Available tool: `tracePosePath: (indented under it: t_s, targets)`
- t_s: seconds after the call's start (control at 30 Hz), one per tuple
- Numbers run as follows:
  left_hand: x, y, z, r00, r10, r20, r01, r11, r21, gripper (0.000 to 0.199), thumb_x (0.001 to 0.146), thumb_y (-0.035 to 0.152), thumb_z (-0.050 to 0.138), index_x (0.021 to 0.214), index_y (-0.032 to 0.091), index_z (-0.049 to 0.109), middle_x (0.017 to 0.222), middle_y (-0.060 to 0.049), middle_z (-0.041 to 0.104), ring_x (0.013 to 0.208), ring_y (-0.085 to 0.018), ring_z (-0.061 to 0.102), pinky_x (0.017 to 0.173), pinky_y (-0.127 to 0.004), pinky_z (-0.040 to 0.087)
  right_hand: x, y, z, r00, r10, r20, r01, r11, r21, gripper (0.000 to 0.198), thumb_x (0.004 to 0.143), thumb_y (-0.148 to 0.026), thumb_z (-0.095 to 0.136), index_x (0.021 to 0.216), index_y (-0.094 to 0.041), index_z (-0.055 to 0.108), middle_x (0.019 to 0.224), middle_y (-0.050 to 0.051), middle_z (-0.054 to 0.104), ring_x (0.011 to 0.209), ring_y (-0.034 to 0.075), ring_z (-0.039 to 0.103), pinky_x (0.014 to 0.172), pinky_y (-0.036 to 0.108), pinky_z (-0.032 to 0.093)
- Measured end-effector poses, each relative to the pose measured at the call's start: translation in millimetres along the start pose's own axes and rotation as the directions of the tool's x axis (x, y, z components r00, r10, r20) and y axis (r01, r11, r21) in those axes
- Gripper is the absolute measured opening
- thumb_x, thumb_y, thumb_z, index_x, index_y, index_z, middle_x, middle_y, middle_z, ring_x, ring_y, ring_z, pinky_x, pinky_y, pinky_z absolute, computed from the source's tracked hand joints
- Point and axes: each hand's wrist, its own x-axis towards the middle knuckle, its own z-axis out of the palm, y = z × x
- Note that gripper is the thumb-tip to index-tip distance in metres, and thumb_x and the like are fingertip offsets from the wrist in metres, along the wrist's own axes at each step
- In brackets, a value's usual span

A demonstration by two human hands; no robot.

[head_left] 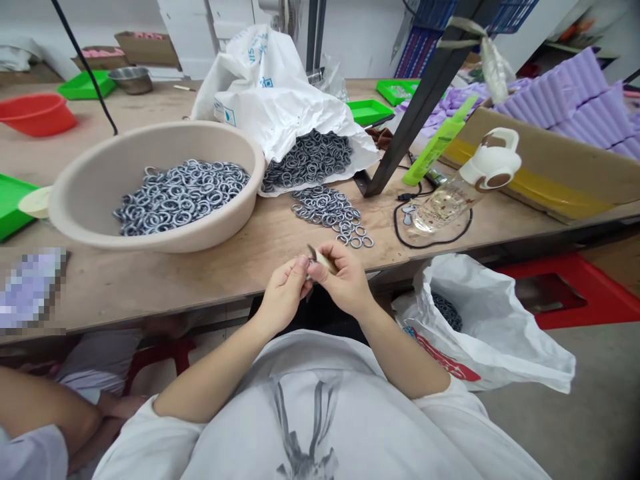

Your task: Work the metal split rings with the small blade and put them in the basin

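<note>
Close to my body, just off the table's front edge, my two hands meet. My right hand point(349, 279) is closed around a small knife point(326, 261) with a pale handle; its short dark blade points up and left, toward the left fingertips. My left hand point(286, 293) pinches at the blade, but whatever sits between its fingers is mostly hidden. Just beyond lies a loose pile of grey rings point(326, 208) on the table. It trails from a white sack point(280, 110) lying on its side, its mouth full of similar rings. A large beige basin point(85, 187) holds many more.
A dark metal post point(415, 107) rises from the table. Right of it are a clear bottle point(443, 203) with a white lid, a black cord and a cardboard box point(540, 173). Below the edge stands an open white bag point(500, 320). A co-worker's arm point(45, 400) is at left.
</note>
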Motion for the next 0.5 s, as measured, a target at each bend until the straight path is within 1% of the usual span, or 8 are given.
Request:
tracePosePath:
  t_s: [0.07, 0.13, 0.17, 0.2, 0.27, 0.3, 0.37, 0.5]
  targets:
    - [-3, 0, 4, 0.999, -0.043, 0.016, 0.044, 0.997, -0.068, 0.058, 0.081, 0.067, 0.066, 0.064, 0.016, 0.045, 0.054, 0.003, 0.036, 0.047, -0.006, 0.030, 0.045, -0.019, 0.023, 1, -1, -2, 0.999, -0.009, -0.045, 0.009, 1.000, -0.010, 0.056, 0.095, -0.066, 0.065, 0.086, -0.012, 0.053, 0.074, 0.003, 0.049, 0.062, 0.011, 0.047, 0.058, 0.020, 0.038]
    - [-5, 0, 6, 0.996, -0.083, 0.020, 0.085, 0.983, -0.165, 0.056, 0.082, 0.063, 0.067, 0.064, 0.016, 0.044, 0.052, 0.004, 0.034, 0.046, -0.006, 0.029, 0.045, -0.019, 0.024, -1, -2, -3, 0.993, -0.099, -0.060, 0.091, 0.989, -0.115, 0.055, 0.100, -0.065, 0.058, 0.087, -0.012, 0.055, 0.074, 0.003, 0.049, 0.064, 0.011, 0.046, 0.060, 0.021, 0.036]
    - [-6, 1, 7, 0.995, -0.102, 0.014, 0.102, 0.971, -0.217, 0.056, 0.082, 0.063, 0.068, 0.063, 0.016, 0.043, 0.051, 0.005, 0.033, 0.045, -0.006, 0.028, 0.045, -0.019, 0.024, -2, -3, -3, 0.984, -0.174, -0.045, 0.161, 0.964, -0.212, 0.053, 0.102, -0.063, 0.056, 0.088, -0.012, 0.057, 0.076, 0.003, 0.050, 0.066, 0.011, 0.046, 0.062, 0.021, 0.035]
    - [-6, 1, 8, 0.993, -0.120, 0.010, 0.118, 0.959, -0.259, 0.056, 0.081, 0.063, 0.069, 0.063, 0.017, 0.042, 0.051, 0.005, 0.032, 0.045, -0.005, 0.027, 0.044, -0.019, 0.025, -5, -5, -3, 0.968, -0.250, -0.011, 0.234, 0.921, -0.312, 0.051, 0.105, -0.059, 0.054, 0.089, -0.012, 0.059, 0.078, 0.003, 0.052, 0.069, 0.011, 0.048, 0.064, 0.022, 0.035]
    - [-7, 3, 8, 0.989, -0.146, 0.009, 0.141, 0.938, -0.316, 0.057, 0.079, 0.063, 0.071, 0.063, 0.017, 0.041, 0.050, 0.006, 0.030, 0.044, -0.005, 0.026, 0.044, -0.018, 0.026, -10, -8, -2, 0.933, -0.353, 0.068, 0.343, 0.818, -0.461, 0.048, 0.109, -0.052, 0.050, 0.086, -0.012, 0.059, 0.078, 0.003, 0.053, 0.071, 0.011, 0.048, 0.065, 0.024, 0.033]
    - [-7, 3, 8, 0.987, -0.159, 0.010, 0.154, 0.929, -0.336, 0.057, 0.079, 0.062, 0.072, 0.064, 0.017, 0.041, 0.049, 0.007, 0.030, 0.044, -0.004, 0.025, 0.044, -0.018, 0.026, -12, -10, -1, 0.921, -0.379, 0.092, 0.371, 0.777, -0.509, 0.048, 0.110, -0.050, 0.049, 0.083, -0.011, 0.058, 0.077, 0.003, 0.052, 0.071, 0.011, 0.047, 0.065, 0.024, 0.032]
    - [-8, 5, 8, 0.983, -0.182, 0.002, 0.170, 0.914, -0.368, 0.056, 0.077, 0.059, 0.075, 0.064, 0.017, 0.040, 0.049, 0.007, 0.029, 0.044, -0.004, 0.024, 0.044, -0.017, 0.026, -15, -12, 0, 0.914, -0.389, 0.114, 0.381, 0.729, -0.569, 0.049, 0.110, -0.049, 0.048, 0.080, -0.011, 0.057, 0.076, 0.004, 0.051, 0.070, 0.012, 0.046, 0.065, 0.025, 0.031]
    - [-8, 5, 7, 0.979, -0.201, -0.040, 0.169, 0.904, -0.393, 0.057, 0.075, 0.056, 0.078, 0.064, 0.017, 0.038, 0.049, 0.008, 0.027, 0.043, -0.004, 0.022, 0.042, -0.017, 0.024, -16, -12, 1, 0.912, -0.389, 0.129, 0.378, 0.679, -0.630, 0.050, 0.109, -0.048, 0.049, 0.076, -0.012, 0.054, 0.077, 0.004, 0.052, 0.067, 0.012, 0.045, 0.063, 0.026, 0.029]
